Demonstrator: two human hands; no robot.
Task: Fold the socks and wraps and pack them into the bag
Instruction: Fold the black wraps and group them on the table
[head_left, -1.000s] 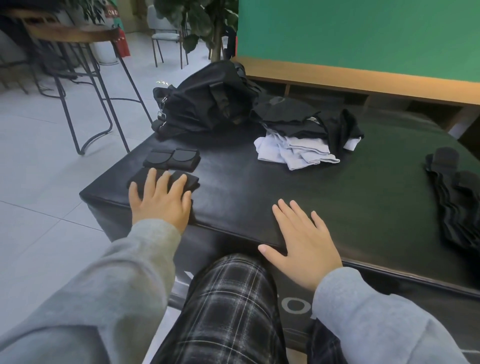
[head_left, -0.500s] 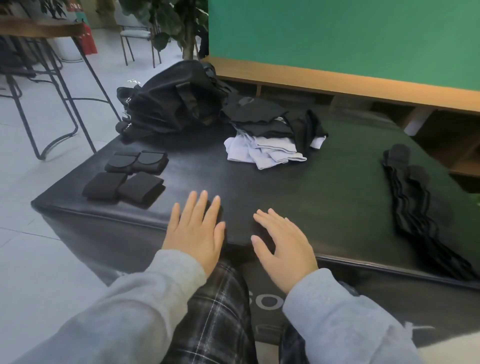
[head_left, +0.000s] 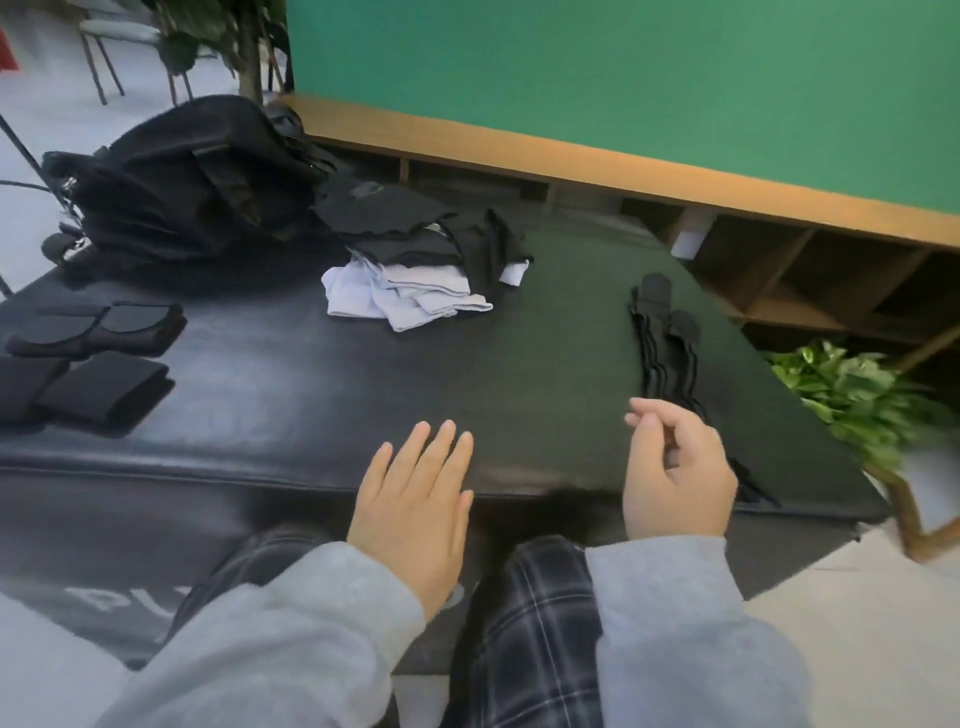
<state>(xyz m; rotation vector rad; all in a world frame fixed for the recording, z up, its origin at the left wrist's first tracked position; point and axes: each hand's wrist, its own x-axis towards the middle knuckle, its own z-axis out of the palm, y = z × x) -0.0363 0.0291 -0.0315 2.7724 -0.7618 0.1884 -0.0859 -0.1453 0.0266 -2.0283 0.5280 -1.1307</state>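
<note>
Across the black mat (head_left: 519, 364), the bag (head_left: 176, 192) slumps at the far left corner, socks (head_left: 410, 280) beside it, unfolded wraps (head_left: 670, 353) along the right edge. Right hand (head_left: 675, 478), loosely curled and empty, must next pinch one; left hand (head_left: 415, 504) lies flat.

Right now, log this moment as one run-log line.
left hand: flat on mat | right hand: curled, reaching unfolded wraps | bag: unpacked
</note>
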